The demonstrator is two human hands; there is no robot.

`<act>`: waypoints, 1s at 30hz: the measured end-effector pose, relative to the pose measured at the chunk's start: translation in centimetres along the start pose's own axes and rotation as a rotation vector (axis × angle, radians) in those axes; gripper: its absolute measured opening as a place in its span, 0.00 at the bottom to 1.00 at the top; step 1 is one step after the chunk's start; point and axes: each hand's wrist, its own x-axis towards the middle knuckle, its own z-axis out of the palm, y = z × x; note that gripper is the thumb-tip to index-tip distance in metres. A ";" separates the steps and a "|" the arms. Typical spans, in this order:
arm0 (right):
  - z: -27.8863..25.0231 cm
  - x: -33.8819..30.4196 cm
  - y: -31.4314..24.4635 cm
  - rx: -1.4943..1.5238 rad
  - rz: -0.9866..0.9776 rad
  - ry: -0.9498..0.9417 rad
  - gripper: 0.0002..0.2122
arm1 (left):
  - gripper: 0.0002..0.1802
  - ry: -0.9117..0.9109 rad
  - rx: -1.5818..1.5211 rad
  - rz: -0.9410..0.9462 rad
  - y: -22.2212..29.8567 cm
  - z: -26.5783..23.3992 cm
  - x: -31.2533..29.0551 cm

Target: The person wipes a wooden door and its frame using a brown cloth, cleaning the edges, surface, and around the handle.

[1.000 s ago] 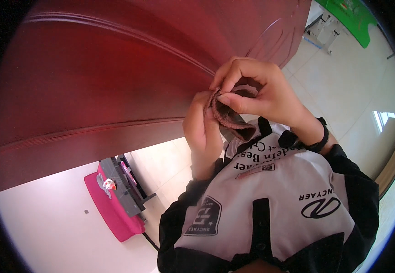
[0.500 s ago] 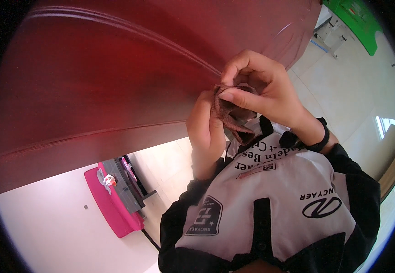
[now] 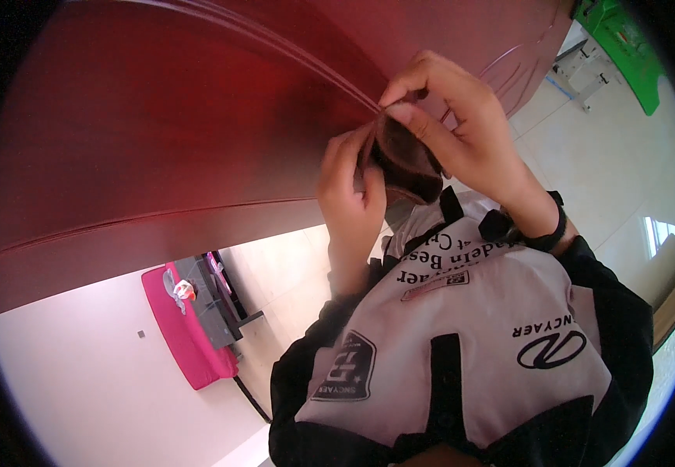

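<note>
A brown, soft-looking cloth (image 3: 409, 148) is held up in front of my chest, close to the edge of the dark red table (image 3: 158, 132). Its upper edge is pinched between the thumb and fingers of my right hand (image 3: 466, 124). My left hand (image 3: 345, 187) is closed on the cloth's left side, with the thumb at the front and some fingers hidden. Between the hands the cloth bulges into an opening with a dark hollow inside, its lower edge hanging in a fold.
The glossy table fills the upper left. Beyond its near edge at lower left stand a pink sofa (image 3: 185, 342) and a low grey table (image 3: 205, 300) on a pale tiled floor (image 3: 291, 288). At the upper right is a green tabletop (image 3: 621, 54) with metal legs.
Both hands have moved slightly upward with the cloth. My right hand has pulled its upper edge up, and the cloth is now spread wider, with its hollow showing more.
</note>
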 end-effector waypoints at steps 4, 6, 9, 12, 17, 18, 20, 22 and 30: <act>-1.4 -0.1 0.0 0.010 0.044 0.115 0.04 | 0.20 -0.083 0.053 -0.069 -1.5 -0.5 -0.8; -2.5 0.2 0.7 -0.055 0.010 0.148 0.04 | 0.21 -0.129 0.008 -0.165 -2.2 -1.1 -1.5; -3.7 0.1 1.1 -0.199 -0.030 0.180 0.04 | 0.22 -0.260 0.043 -0.210 -4.0 -2.5 -2.2; -3.8 -1.2 1.7 -0.326 0.064 0.144 0.04 | 0.19 -0.247 -0.296 -0.550 -4.9 -3.2 -3.3; -5.1 -1.5 2.0 -0.048 0.469 0.023 0.04 | 0.16 -0.293 -0.419 -0.654 -4.6 -5.6 -2.0; -4.9 -1.4 1.8 -0.051 0.465 0.022 0.04 | 0.16 -0.176 -0.534 -0.652 -4.4 -5.3 -1.8; -4.0 -1.3 1.2 0.066 0.542 0.054 0.04 | 0.14 0.009 -0.743 -0.655 -4.3 -5.0 -1.9; -4.1 -1.0 1.0 0.090 0.578 0.014 0.04 | 0.14 0.040 -0.837 -0.607 -4.8 -5.0 -2.1; -4.3 -0.8 1.5 0.218 0.544 -0.056 0.05 | 0.21 0.207 -1.564 -0.557 -7.2 -5.1 -2.4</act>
